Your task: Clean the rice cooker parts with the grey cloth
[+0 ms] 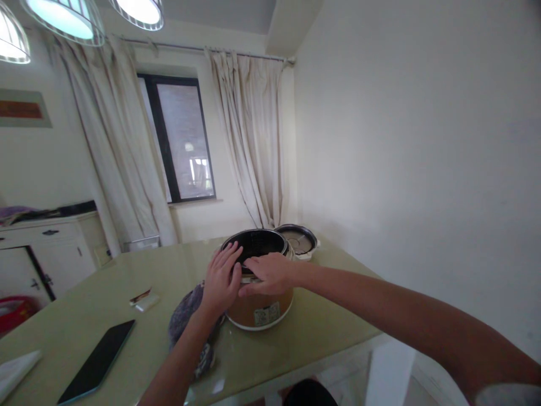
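Observation:
A cooker with an orange-brown body (245,310) and a white base stands on the table with its top uncovered. The black inner pot (264,239) sits inside it. My left hand (222,282) lies against the left side of the rim, fingers stretched out and slightly spread. Over the front rim reaches my right hand (270,273), its thumb apart from its fingers; the fingertips are at the pot's opening. Whether either hand presses on the rim I cannot tell. A grey-blue cloth (183,318) lies beside the cooker, partly behind my left forearm.
Behind the cooker to the right rests a round lid (300,239), underside up. On the left of the glossy green table (169,265) are a dark tablet or phone (99,361), a small clear packet (147,301) and a white object (17,372). A wall rises at the right.

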Motion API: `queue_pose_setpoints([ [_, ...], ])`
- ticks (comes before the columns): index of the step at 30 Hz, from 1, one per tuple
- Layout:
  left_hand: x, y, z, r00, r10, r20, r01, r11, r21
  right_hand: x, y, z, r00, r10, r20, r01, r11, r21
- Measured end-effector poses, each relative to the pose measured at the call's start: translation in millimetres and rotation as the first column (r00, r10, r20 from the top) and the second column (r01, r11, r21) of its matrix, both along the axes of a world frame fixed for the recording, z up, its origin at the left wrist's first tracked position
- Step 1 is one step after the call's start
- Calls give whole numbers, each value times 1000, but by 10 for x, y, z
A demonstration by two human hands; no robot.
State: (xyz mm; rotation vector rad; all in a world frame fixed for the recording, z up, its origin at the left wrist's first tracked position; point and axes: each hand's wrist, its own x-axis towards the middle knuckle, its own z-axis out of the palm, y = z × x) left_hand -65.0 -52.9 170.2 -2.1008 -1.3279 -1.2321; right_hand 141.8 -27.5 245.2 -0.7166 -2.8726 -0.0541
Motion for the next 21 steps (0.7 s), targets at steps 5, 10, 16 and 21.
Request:
queue_pose_setpoints([
  [5, 196, 7, 204, 962, 16, -273, -53, 990, -127, 142, 114, 5, 999, 25, -30, -26, 999, -44],
  [10, 190, 79, 198, 968, 89, -234, -108, 992, -68, 323, 317, -89, 988, -129, -91, 136, 988, 80],
  [16, 177, 100, 204, 966, 113, -234, -138, 986, -95, 432, 394, -136, 997, -24, -73, 33, 993, 114],
  [21, 178, 2, 355, 942, 179, -282, -246, 943, -222, 460, 394, -155, 992, -14, -125, 29, 992, 120],
])
